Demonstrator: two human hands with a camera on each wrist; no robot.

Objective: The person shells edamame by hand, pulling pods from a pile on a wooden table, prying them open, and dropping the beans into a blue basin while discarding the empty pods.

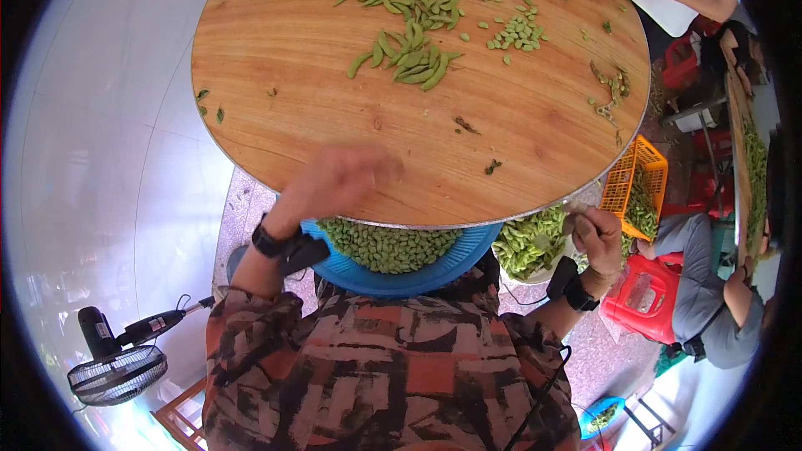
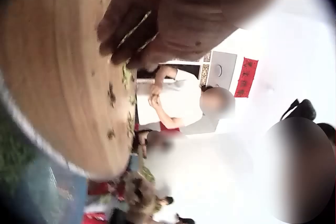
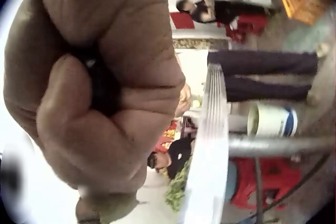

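My left hand (image 1: 342, 179) is blurred over the near edge of the round wooden table (image 1: 326, 108). In the left wrist view its fingers (image 2: 131, 29) reach down toward the tabletop, with slivers of green showing between them. Below the table edge, a blue basin (image 1: 401, 284) of shelled green beans (image 1: 388, 246) sits at my lap. My right hand (image 1: 595, 238) hangs past the table's right edge, beside a light basin heaped with green pods (image 1: 530, 242). The right wrist view shows its curled fingers (image 3: 131, 71) around a dark hollow, with no held thing visible inside.
Bean pods (image 1: 418, 58) and a pile of shelled beans (image 1: 518, 32) lie farther across the table. At right stand an orange crate (image 1: 656, 163) of pods and a red stool (image 1: 647, 296). Other people sit there. A fan (image 1: 117, 372) stands at left.
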